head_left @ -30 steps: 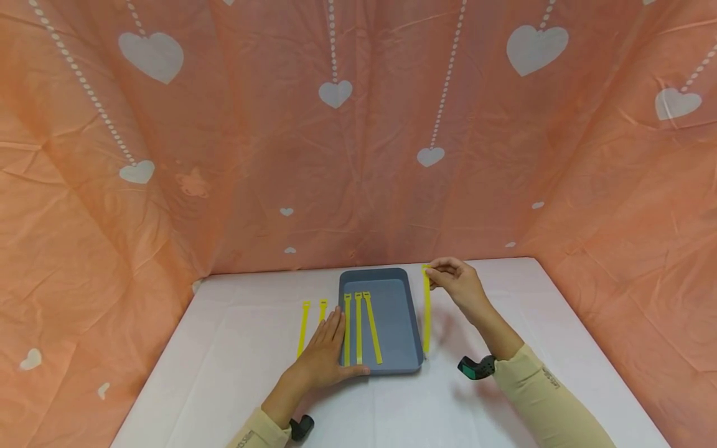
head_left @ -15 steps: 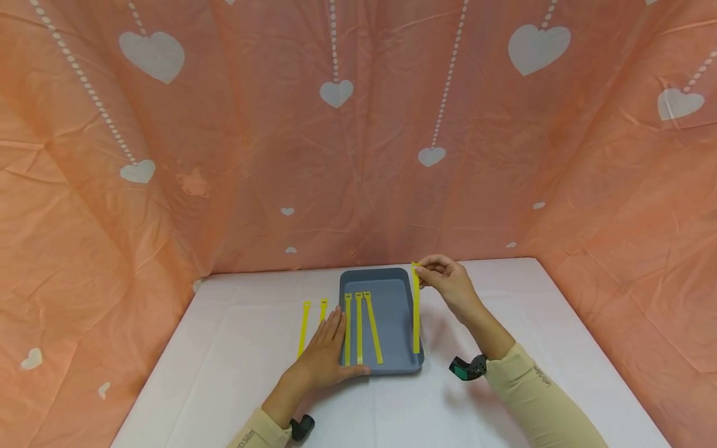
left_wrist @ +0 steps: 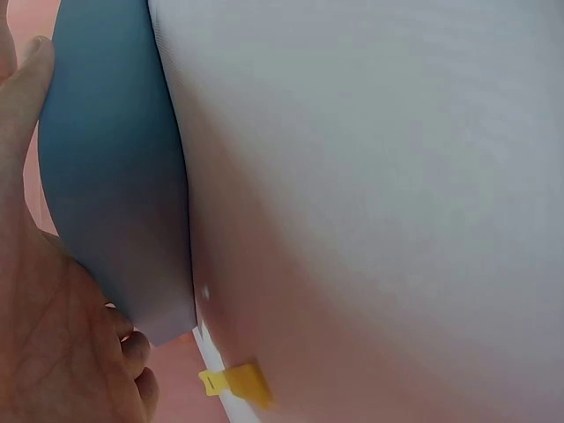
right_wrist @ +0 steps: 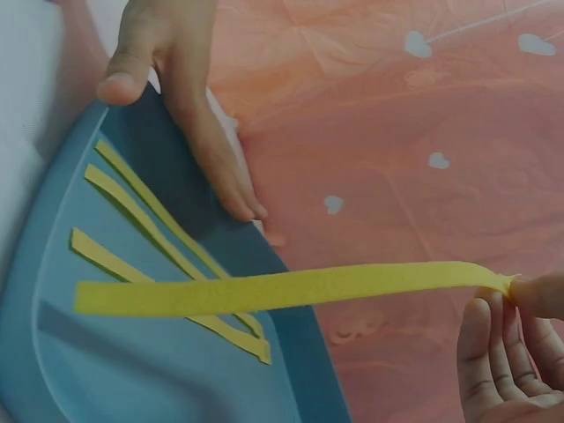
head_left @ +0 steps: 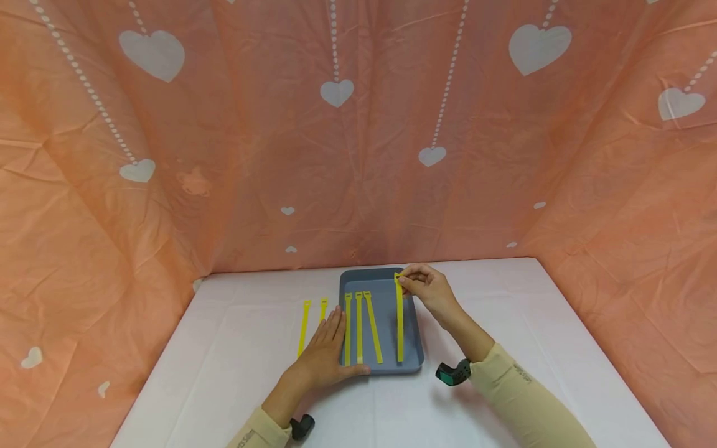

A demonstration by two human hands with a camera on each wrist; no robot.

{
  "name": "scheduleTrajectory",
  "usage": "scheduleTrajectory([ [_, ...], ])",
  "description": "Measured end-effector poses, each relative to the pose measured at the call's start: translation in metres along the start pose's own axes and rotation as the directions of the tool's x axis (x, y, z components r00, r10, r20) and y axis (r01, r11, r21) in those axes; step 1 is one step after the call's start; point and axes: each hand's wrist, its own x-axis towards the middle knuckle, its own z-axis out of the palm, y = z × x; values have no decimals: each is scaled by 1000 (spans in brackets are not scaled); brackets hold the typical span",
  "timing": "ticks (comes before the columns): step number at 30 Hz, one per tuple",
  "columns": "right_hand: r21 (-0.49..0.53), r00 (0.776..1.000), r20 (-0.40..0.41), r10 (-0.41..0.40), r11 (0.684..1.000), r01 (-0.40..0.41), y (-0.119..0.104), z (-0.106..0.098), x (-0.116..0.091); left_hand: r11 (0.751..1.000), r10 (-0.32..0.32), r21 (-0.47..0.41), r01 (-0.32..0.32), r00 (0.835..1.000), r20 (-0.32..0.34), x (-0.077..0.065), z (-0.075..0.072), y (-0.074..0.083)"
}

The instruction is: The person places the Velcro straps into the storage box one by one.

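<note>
My right hand pinches the slotted head end of a yellow hook-and-loop cable tie. The tie hangs down over the right part of a grey-blue tray; in the right wrist view its free end is raised above the tray floor. Three similar yellow ties lie side by side in the tray's left half, the rightmost one slanted. My left hand rests along the tray's left side, fingers straight and thumb at the near rim. The left wrist view shows the tray's outer wall beside that hand.
Left of the tray, two more yellow ties lie on the white-covered table, one partly hidden by my left hand. A peach curtain with white hearts hangs behind the table and along both sides.
My right hand has moved left with the cable tie, from beside the tray's right edge to over the tray, and slightly lower. The left hand and tray stay put.
</note>
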Motion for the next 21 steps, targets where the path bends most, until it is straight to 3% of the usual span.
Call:
scheduleTrajectory([
  [15, 33, 996, -56, 75, 997, -73, 33, 17, 17, 999, -29, 25, 29, 999, 15, 0, -1, 0],
  [21, -36, 991, -96, 91, 995, -95, 37, 23, 21, 999, -27, 31, 27, 1000, 12, 1, -1, 0],
])
